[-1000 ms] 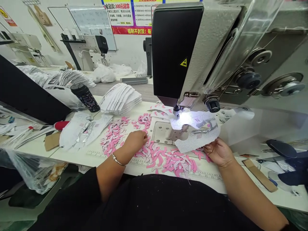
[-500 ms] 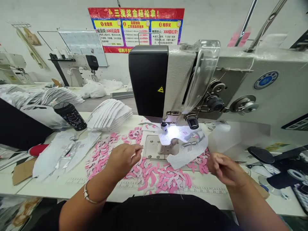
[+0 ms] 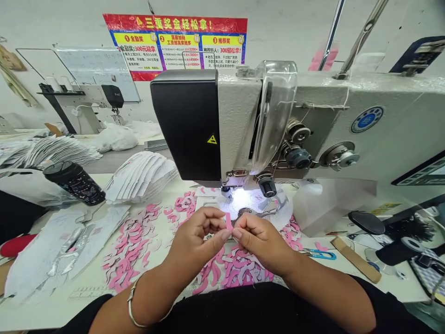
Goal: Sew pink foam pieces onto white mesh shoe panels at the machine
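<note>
A small curved pink piece is pinched between the fingertips of my left hand and my right hand. Both hands are closed and meet in front of the sewing machine. Just behind them a white textured fabric piece with grey trim lies at the lit needle, partly hidden by my fingers. Below and around my hands are loose pink and white cut pieces, strewn over the table. My wrists cover part of the pile.
A stack of white pieces and a black tumbler stand at left, above flat white pieces. Blue-handled snips, a brown strip and a dark thread spool lie at right. Another sewing machine stands behind.
My hands, previously apart on either side of the needle area, have come together in front of it. A pink piece now shows between them. The camera view has shifted slightly right.
</note>
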A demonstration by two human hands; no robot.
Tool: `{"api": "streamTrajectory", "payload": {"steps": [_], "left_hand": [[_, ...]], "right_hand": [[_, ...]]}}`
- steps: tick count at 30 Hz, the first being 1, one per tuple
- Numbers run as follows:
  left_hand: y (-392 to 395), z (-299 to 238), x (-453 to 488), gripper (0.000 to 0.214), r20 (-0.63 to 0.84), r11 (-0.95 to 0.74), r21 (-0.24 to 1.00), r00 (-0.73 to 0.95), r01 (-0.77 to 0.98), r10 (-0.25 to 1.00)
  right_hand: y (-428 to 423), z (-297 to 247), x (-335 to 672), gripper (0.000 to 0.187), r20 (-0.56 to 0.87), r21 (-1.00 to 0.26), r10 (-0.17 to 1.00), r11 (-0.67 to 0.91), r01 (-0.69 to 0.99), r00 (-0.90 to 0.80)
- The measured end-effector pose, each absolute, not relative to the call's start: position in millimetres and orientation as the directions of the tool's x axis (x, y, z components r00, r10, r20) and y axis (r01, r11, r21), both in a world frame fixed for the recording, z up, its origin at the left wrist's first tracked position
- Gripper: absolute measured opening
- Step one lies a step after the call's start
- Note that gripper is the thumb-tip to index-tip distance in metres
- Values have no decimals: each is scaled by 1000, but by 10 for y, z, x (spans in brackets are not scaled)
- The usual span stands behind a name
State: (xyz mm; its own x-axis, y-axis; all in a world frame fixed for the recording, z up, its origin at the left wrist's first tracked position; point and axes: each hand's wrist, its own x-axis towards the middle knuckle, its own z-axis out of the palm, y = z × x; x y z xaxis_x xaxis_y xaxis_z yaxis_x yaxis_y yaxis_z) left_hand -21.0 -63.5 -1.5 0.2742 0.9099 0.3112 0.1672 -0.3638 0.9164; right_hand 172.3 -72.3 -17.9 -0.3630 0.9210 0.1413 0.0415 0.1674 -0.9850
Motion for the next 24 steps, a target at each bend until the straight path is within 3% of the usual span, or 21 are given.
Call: {"api": "streamTrajectory", "payload": {"steps": [2, 4, 6, 9, 16, 24], "left_hand": [[-589, 17, -175, 15, 133, -159, 985, 285, 71, 949], [-499, 60, -173, 19, 67, -93, 993, 288, 76, 955], [-379, 98, -190, 21, 84, -124, 981, 257, 146, 963], [-200, 120, -190, 21, 162, -203, 947, 174, 248, 971], [-53, 101, -63, 21, 48, -77, 994, 335, 74, 941], [-90, 42, -46, 22, -12, -13, 997, 340, 71, 940]], "right_hand": [[-698, -151, 1729, 30, 266, -911, 903, 350, 218, -337], [-666, -125, 1757, 26, 447, -740, 830, 552, 384, -333], [-623, -117, 1805, 18, 654, -490, 690, 699, 521, -311], [-539, -157, 1875, 9, 795, -225, 528, 713, 664, -297], [-391, -364, 1869, 21, 804, -137, 486, 713, 688, -343], [-342, -455, 1878, 24, 843, -103, 420, 738, 667, -335]]}}
